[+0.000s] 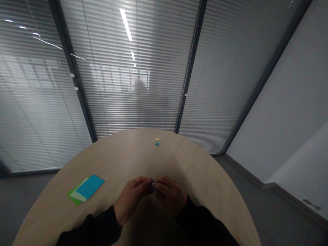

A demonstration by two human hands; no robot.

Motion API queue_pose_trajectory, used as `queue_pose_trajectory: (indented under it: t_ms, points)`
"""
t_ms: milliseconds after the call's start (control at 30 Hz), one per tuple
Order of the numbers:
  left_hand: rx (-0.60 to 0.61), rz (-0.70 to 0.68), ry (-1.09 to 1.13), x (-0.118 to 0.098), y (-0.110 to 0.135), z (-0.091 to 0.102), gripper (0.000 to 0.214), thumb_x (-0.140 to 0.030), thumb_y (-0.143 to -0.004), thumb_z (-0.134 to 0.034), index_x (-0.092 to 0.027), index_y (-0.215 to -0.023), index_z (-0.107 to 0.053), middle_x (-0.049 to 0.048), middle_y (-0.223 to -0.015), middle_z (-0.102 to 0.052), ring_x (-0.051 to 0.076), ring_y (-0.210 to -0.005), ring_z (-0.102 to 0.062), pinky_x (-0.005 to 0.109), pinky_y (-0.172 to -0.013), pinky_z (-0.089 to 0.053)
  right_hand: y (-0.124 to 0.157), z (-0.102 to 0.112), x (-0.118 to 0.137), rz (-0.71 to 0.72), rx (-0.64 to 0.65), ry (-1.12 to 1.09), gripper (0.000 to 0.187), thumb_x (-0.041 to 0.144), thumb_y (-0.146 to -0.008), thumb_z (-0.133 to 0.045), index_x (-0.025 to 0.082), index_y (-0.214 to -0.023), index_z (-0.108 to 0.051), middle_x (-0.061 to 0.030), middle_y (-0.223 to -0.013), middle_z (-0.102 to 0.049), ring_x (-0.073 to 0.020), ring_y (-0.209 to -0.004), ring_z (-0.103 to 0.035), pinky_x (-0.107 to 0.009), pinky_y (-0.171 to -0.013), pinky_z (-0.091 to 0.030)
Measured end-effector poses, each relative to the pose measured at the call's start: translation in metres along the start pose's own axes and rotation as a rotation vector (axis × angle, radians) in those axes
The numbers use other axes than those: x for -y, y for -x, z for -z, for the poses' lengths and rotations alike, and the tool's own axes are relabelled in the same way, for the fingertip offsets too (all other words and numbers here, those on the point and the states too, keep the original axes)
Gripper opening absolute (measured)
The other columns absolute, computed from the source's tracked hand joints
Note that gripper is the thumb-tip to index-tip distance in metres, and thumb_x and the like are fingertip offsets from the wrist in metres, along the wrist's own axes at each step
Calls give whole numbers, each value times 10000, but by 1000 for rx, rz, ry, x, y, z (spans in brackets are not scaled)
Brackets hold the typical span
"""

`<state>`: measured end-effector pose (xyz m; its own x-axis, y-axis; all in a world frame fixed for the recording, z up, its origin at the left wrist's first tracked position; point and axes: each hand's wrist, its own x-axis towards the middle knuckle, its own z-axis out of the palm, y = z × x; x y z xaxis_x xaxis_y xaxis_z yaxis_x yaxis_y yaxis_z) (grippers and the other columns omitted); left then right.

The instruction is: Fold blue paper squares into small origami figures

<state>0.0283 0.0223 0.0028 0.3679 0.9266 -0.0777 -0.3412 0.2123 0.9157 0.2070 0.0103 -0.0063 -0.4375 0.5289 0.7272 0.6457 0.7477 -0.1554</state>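
Note:
Between my fingertips is a small piece of folded blue paper (153, 186), mostly hidden by the fingers. My left hand (134, 196) pinches it from the left with thumb and fingers closed. From the other side my right hand (171, 194), with a ring on one finger, grips it too. Both hands are just above the near middle of the table, almost touching each other. Farther out on the tabletop lie two small folded paper figures with pointed tips, a yellow one (157, 139) and a blue one (157, 144) close in front of it.
Left of my hands, a blue paper sheet (92, 186) overlaps a pale green sheet (77, 196) and a bright green sheet (78, 201). The round wooden table (123, 157) has its curved edge near glass panels with blinds (138, 112). A white wall (287, 119) stands at right.

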Motion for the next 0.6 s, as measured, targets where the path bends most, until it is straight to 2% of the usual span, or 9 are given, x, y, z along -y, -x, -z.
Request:
queue_pose_trajectory:
  t_ms: [167,333,433,600]
  points:
    - [-18,-39,-72,0,2,-1,299,-412,-764,-758,-125,-834,-713,56,-749,-702,162,-697,-614,275,-671,-466,-4,1,4,-119,-54,-187,184,127,-833,-534,200,-935,-668,-74,-843,-683,-172,-708,-640,-286,-642,-527]
    - [-40,-72,-280,-7,6,-5,308,-440,-778,-725,-138,-842,-722,65,-770,-721,185,-712,-629,283,-667,-467,-7,1,8,-514,-60,-469,99,242,-824,-593,182,-772,-652,-33,-731,-656,-143,-624,-636,-242,-560,-523]
    - [-48,-93,-369,-11,8,-8,304,-448,-795,-697,-148,-839,-723,70,-770,-730,207,-727,-644,299,-676,-473,-6,-2,5,-693,-27,-606,96,261,-781,-647,176,-826,-646,-26,-736,-684,-154,-645,-663,-253,-575,-531]
    - [-65,-142,-450,-11,7,-8,287,-442,-798,-685,-160,-826,-731,85,-791,-745,236,-759,-661,322,-703,-482,-5,-3,2,-729,16,-719,163,263,-755,-675,176,-881,-621,-26,-766,-689,-168,-677,-673,-275,-602,-530]
